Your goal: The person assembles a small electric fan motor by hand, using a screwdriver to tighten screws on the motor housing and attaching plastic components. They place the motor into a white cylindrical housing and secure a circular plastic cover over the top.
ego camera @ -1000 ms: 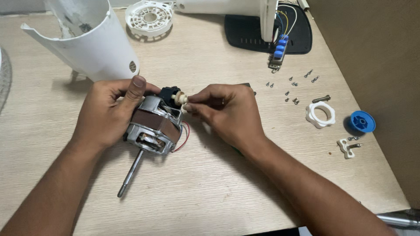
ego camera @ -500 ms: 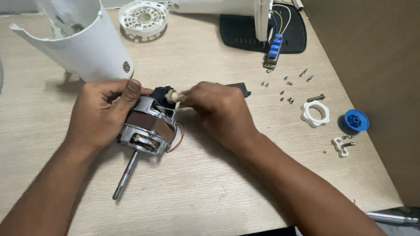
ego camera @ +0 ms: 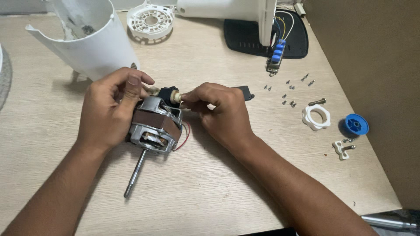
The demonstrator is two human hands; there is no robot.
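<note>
Table [ego camera: 210, 192] of pale wood carries everything, with the big white housing [ego camera: 94, 41] lying on its side at eleven o'clock and the white stand on its black base [ego camera: 245, 39] at one o'clock. At the middle sits the motor [ego camera: 155, 124], shaft [ego camera: 135, 172] pointing toward seven o'clock, so the top end faces the fingers. The left hand [ego camera: 109, 111] clasps the motor's body to steady it; the right hand [ego camera: 221, 113] pinches the small cream knob [ego camera: 176, 95] at its top. Loose screws [ego camera: 288, 94], a white ring nut [ego camera: 316, 117] and a blue cap [ego camera: 355, 125] lie apart at three o'clock, clear of the hands.
</note>
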